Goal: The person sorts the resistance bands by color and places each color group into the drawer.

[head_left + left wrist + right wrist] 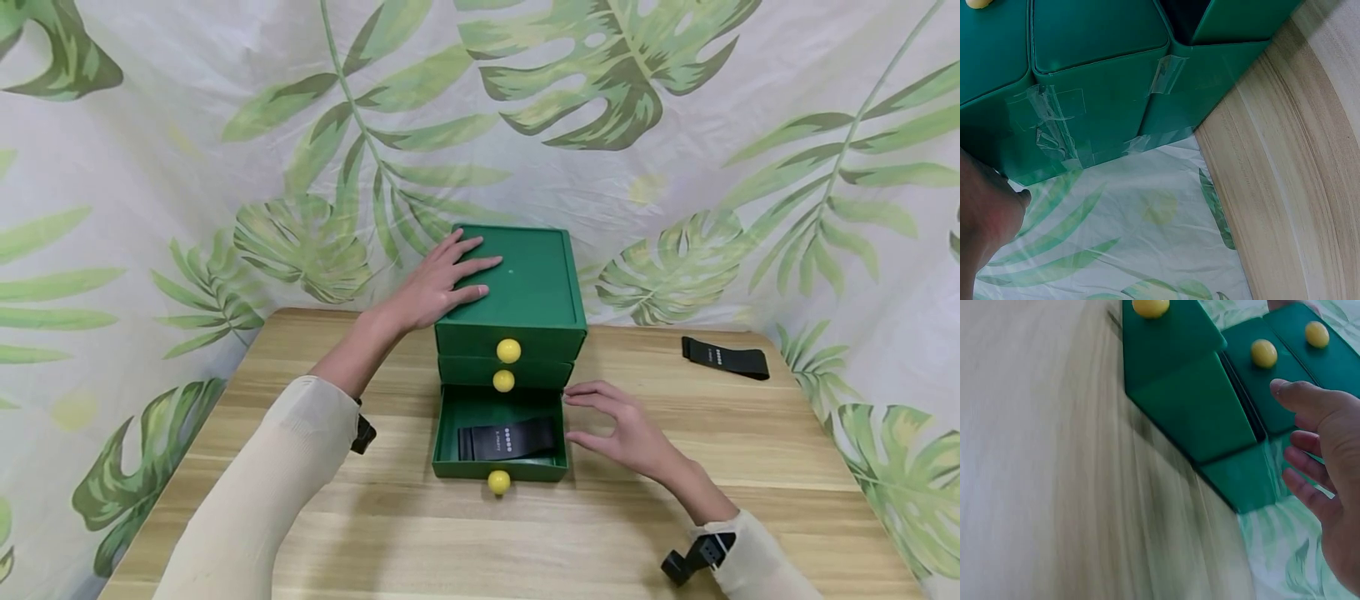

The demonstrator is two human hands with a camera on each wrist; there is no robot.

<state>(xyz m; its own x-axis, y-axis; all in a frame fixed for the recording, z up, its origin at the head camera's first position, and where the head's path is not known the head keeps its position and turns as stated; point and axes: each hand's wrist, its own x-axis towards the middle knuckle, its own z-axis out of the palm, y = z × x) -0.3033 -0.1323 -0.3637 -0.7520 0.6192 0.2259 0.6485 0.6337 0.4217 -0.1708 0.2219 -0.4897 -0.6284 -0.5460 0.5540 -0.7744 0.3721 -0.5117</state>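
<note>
A green drawer unit [517, 287] with yellow ball knobs stands near the back of the table. Its bottom drawer [450, 417] is pulled out, and a folded black band [487, 442] with white print lies inside. My left hand [442, 283] rests on the unit's top at the left, fingers spread. Beside the right side of the pulled-out drawer is my right hand [622, 429], fingers loosely bent and holding nothing. In the right wrist view, the thumb of the right hand [1329, 450] appears in front of the upper drawers; whether it touches the unit, I cannot tell.
Another folded black band [725, 358] lies on the wooden table [675, 500] at the back right. A leaf-patterned cloth [420, 100] hangs behind the table. Clear tape [1054, 122] runs along the unit's side.
</note>
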